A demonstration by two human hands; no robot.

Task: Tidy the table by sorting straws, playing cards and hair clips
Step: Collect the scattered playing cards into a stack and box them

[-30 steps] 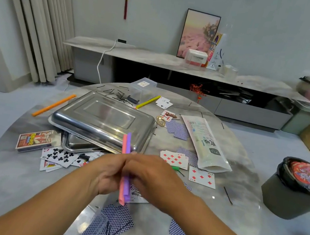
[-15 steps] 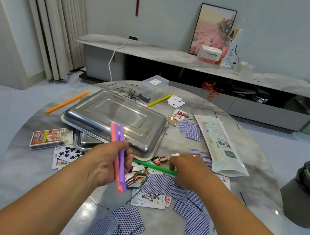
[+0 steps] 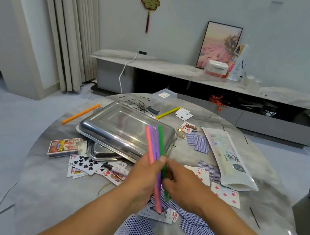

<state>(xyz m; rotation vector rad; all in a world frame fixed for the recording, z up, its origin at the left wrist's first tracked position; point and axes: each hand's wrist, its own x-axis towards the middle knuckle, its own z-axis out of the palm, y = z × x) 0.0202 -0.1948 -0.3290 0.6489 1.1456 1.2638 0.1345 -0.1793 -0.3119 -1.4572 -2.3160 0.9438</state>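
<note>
Left hand (image 3: 144,178) grips three near-upright straws (image 3: 156,143), tips toward the steel tray (image 3: 117,123); right hand (image 3: 182,184) pinches the green one.

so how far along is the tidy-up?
Early. Nothing looks sorted yet. In hand: the left hand grips pink, purple and green straws, with the right hand at the bundle. Left: the orange straw and yellow straw lie on the table, cards are scattered face up and face down, and hairpins lie loose at the far edge.

Three straws (image 3: 155,143) between both hands
</note>
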